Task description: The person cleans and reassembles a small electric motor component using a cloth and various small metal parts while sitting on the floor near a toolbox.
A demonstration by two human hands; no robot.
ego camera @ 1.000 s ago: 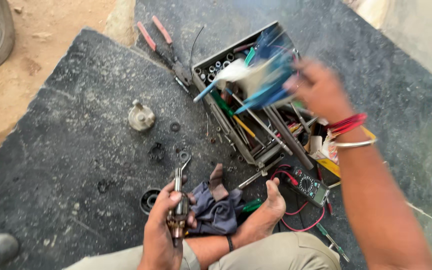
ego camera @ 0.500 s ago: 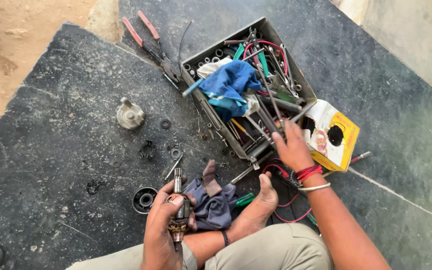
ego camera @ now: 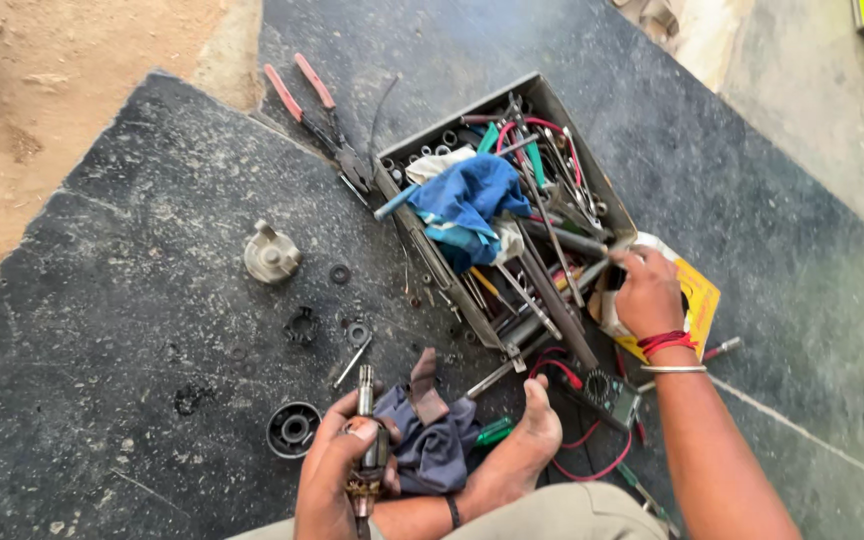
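Head view, person seated on a dark stone slab (ego camera: 122,300), looking down. Landmark for all positions: the open metal toolbox (ego camera: 542,100).

Left hand (ego camera: 337,480): below and to the left of the toolbox, near the bottom edge of the view. Fingers closed around a motor shaft part (ego camera: 366,440), held roughly upright; its thin steel end sticks up out of the fist, the copper-coloured end sits low in the palm.

Right hand (ego camera: 647,295): at the toolbox's lower right corner. Fingers curled narrow at the box edge, fingertips in among the long tools; what they pinch, if anything, cannot be told. The hand lies over a yellow box (ego camera: 702,300) just outside the toolbox. Red thread and a metal bangle at the wrist.

Inside the toolbox: blue cloth (ego camera: 467,200) bunched on top of wrenches, sockets and screwdrivers.

Outside the toolbox:
- Red-handled pliers (ego camera: 312,110), touching its upper left corner.
- Small grey metal housing (ego camera: 272,255), well to the left.
- Round black cap (ego camera: 294,430), lower left, just beside the left hand.
- Bolt, washers and small black pieces scattered between the housing and the left hand.
- Dark blue rag (ego camera: 432,445) just below, between the left hand and a bare foot (ego camera: 512,455).
- Meter (ego camera: 607,390) with red leads, below the right corner, beside the foot.
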